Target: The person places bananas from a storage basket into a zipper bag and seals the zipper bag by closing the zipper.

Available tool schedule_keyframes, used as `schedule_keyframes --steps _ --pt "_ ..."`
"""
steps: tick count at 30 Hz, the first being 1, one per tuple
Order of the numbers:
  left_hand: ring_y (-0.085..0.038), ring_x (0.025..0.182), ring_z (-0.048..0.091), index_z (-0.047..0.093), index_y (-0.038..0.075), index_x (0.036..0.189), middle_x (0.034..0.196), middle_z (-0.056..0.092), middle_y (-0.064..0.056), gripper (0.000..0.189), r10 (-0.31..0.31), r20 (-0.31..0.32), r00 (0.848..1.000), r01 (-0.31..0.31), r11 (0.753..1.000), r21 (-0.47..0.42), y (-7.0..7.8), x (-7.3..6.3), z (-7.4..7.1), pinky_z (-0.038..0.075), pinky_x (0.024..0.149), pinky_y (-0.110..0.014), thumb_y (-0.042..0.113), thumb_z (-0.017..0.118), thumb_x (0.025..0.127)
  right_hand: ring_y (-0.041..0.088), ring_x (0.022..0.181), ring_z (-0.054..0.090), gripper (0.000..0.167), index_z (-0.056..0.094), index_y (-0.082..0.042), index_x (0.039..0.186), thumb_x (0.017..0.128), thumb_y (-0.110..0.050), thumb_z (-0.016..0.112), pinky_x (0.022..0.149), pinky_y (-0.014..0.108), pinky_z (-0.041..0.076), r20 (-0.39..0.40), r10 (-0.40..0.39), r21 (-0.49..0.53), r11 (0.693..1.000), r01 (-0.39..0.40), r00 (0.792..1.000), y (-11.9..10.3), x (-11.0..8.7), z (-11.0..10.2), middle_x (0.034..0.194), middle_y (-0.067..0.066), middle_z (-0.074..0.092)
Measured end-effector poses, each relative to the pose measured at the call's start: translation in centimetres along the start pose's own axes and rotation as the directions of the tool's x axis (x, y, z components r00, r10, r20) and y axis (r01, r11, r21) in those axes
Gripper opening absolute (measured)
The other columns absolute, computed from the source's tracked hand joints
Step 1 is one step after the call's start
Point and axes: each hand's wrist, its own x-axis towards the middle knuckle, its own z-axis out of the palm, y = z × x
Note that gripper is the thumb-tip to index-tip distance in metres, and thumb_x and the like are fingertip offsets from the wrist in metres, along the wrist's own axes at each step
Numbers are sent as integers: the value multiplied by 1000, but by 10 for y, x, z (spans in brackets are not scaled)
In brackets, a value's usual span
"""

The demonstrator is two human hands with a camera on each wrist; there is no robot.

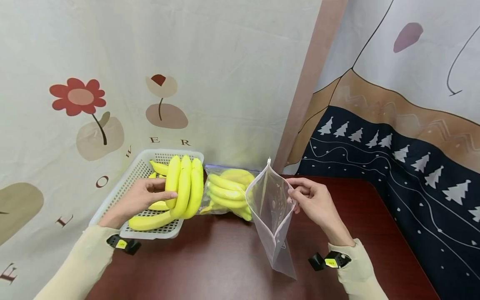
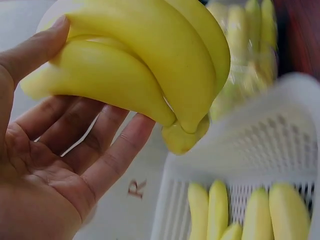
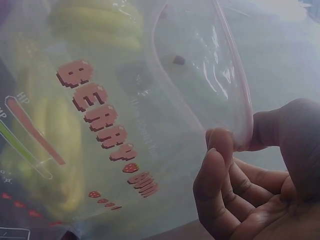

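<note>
- by the white perforated plastic basket, the left hand pinches a bunch of curved yellow bananas
- over right, the right hand pinches a gaping, pink-rimmed translucent plastic bag

Six o'clock: polished, wood-look tabletop is shining. Eight o'clock: smooth banana bunch is giving off soft sheen; perforated plastic basket is looking satin-finished. Five o'clock: thin, translucent plastic pouch is glinting under light. Three o'clock: printed cloth is showing matt finish. Twelve o'clock: pale sheet is looking lightly creased, cloth-like.
</note>
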Motion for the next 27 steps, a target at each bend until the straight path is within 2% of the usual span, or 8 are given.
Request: schedule_keyframes --steps 3,9,14,17,20,24,27 --pt "-12 98 72 74 14 124 107 79 1 38 17 12 1000 -17 999 -49 11 4 7 59 85 -27 33 79 91 24 58 63 26 70 -21 125 100 -20 65 60 35 61 -9 -7 -11 1000 7 1000 0 1 -1 78 8 71" --pt "-14 99 73 71 8 126 108 78 0 39 62 20 998 -58 987 -151 34 9 20 61 87 -32 28 76 94 37 60 64 26 72 -16 123 98 -16 66 58 38 62 -36 -48 -17 999 47 998 -1 2 4 77 9 72" --pt "-13 103 72 66 7 135 114 77 1 47 42 -2 999 -41 977 -209 52 8 27 62 88 -33 31 75 95 31 57 65 24 73 -17 121 97 -15 67 56 36 61 -43 -52 -26 998 51 998 -2 3 12 75 8 72" --pt "-11 107 73 61 6 140 117 76 2 51 46 -3 999 -45 962 -270 63 10 31 62 89 -32 30 73 97 27 55 64 23 74 -15 119 97 -14 67 55 33 60 -51 -61 -32 998 59 997 -3 3 16 75 12 72" --pt "-12 106 74 56 -1 142 118 76 3 51 97 6 995 -89 931 -355 72 13 36 62 89 -32 24 69 100 24 53 64 21 74 -13 116 96 -13 68 54 33 60 -59 -64 -30 998 63 996 -3 3 19 76 15 72" --pt "-14 106 74 49 -7 145 119 75 2 49 185 17 983 -153 856 -493 86 17 43 63 87 -34 13 62 103 20 52 63 17 75 -13 111 96 -13 68 53 32 59 -67 -65 -33 998 62 996 -5 3 20 73 14 72" --pt "-15 108 74 45 -6 148 122 74 1 49 226 27 974 -170 800 -576 98 19 49 63 84 -33 10 59 104 18 50 63 15 75 -14 108 96 -13 67 52 31 59 -76 -69 -39 997 66 995 -6 4 21 70 11 72"
